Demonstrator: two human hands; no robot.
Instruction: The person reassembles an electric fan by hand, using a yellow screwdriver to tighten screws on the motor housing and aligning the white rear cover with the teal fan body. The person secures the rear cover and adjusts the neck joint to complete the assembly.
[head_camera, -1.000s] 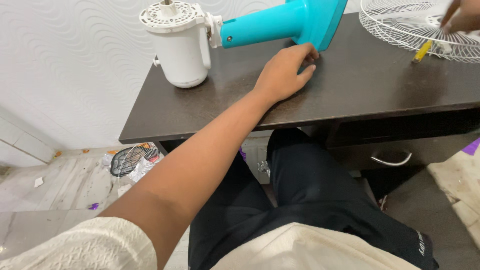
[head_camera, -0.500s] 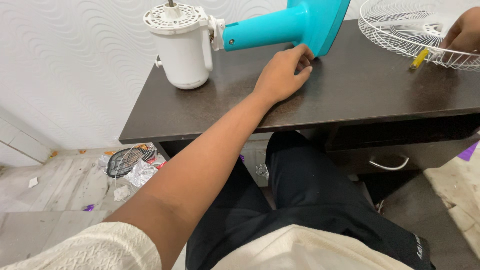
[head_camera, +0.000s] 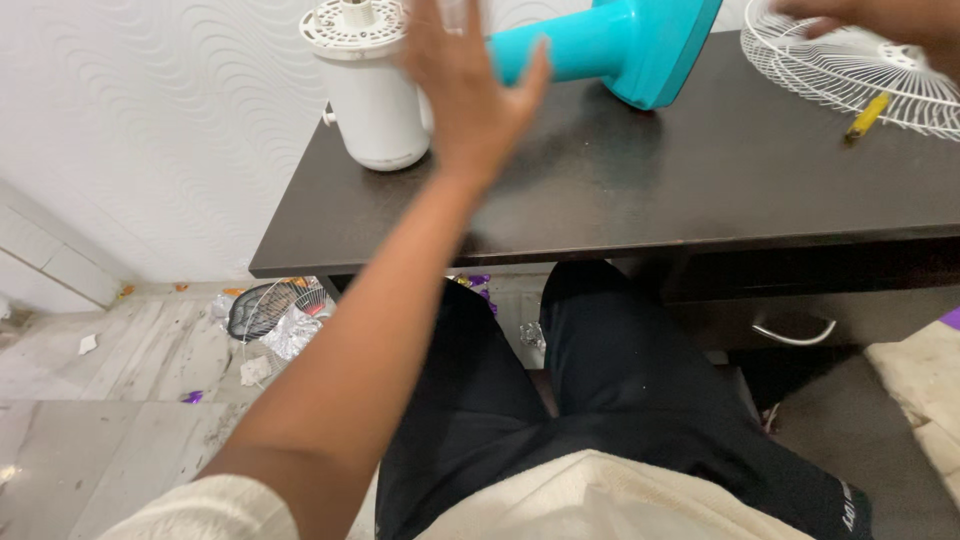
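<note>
Head view showed the left hand (head_camera: 470, 95) raised above the dark table (head_camera: 640, 190), palm turned away from the camera, fingers spread wide and blurred, with nothing in its grasp. It hung in front of the joint where the white fan motor housing (head_camera: 375, 90) met the turquoise fan stand (head_camera: 625, 45), and whether it touched either one could not be told. The motor housing stood upright near the table's back left corner, close to the white patterned wall (head_camera: 150, 120), its vented top face upward. The turquoise stand lay tipped on its side, its neck running from the motor to the right, its flared base resting on the tabletop.

Farther right, the right hand (head_camera: 880, 15) showed only in part at the top edge of the picture, over the white wire fan guard (head_camera: 850, 75) that lay flat on the table; how far that hand was open, and whether it gripped the wire, could not be told. A yellow tool handle (head_camera: 866, 115) rested against the guard's near rim.

Below the table edge were the person's black trousers (head_camera: 620, 380) and a cream garment (head_camera: 600, 500). A drawer handle (head_camera: 795, 333) showed under the tabletop at right. On the pale floor (head_camera: 120, 400) at left lay a second wire guard (head_camera: 270, 310) with crumpled foil and small scraps.
</note>
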